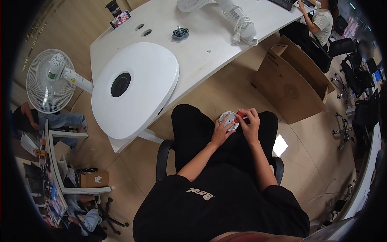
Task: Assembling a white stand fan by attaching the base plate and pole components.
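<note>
Above my lap, my left hand [219, 133] grips a round white plastic part [229, 118] with ribs or notches around its rim. My right hand [250, 126] pinches a small red-orange piece [240, 114] against the right side of that part. What kind of piece it is cannot be made out, as the fingers cover much of it. On the table ahead lies a large white round fan base [149, 76] with a black disc [121, 84] in its middle. Beyond it sits a grey star-shaped knob [180, 34] with a bolt standing up.
White fan parts with a bundled cord [244, 28] lie on the far side of the white table [201, 60]. A phone [120, 19] leans by a black cup [113, 8]. An open cardboard box [288, 82] stands at right, a pedestal fan [51, 80] at left. People sit nearby.
</note>
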A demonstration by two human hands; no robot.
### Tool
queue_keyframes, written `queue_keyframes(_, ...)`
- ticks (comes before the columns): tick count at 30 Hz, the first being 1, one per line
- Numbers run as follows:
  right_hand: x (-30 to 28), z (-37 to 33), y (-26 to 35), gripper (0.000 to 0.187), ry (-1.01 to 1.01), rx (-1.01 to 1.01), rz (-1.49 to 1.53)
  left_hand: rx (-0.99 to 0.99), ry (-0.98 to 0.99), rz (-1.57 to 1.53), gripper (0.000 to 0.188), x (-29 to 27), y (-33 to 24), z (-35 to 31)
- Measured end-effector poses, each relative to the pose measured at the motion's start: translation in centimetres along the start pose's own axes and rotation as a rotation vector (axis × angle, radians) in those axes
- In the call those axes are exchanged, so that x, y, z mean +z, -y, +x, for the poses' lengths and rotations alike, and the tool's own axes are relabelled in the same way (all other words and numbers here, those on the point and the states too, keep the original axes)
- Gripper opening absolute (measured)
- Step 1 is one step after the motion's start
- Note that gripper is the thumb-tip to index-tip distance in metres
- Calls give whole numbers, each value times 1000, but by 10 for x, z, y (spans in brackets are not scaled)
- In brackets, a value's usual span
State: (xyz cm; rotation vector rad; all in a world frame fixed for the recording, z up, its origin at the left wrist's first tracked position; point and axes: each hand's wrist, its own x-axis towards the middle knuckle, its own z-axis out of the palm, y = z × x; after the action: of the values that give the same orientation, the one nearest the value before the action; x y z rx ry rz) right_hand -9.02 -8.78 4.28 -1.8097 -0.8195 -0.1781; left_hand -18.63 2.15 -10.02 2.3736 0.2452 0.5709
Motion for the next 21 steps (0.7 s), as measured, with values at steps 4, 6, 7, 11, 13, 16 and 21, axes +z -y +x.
queue_keyframes(4, -1, 4, -1, 23, 39, -37, 48, 20, 19, 46, 48, -3, 6, -5)
queue_keyframes(6, -2, 5, -2, 24, 70, -56, 62, 19, -16, 66, 48, -3, 8, -6)
queue_keyframes(7, -3, 6, -3, 23, 89, -62, 85, 1, 10, 83, 48, -3, 9, -7)
queue_keyframes(11, -4, 10, -8, 21, 143, -81, 132, -12, -57, 104, 49, -4, 12, -7)
queue_keyframes(13, -4, 11, -10, 22, 207, -100, 176, -29, -64, 105, 47, -5, 14, -7)
queue_keyframes(16, -1, 9, -8, 26, 289, -50, 244, -17, -46, 93, 47, -6, 16, -5)
queue_keyframes(21, 4, 8, -5, 29, 171, -177, 78, 35, -76, 112, 47, -5, 14, -2)
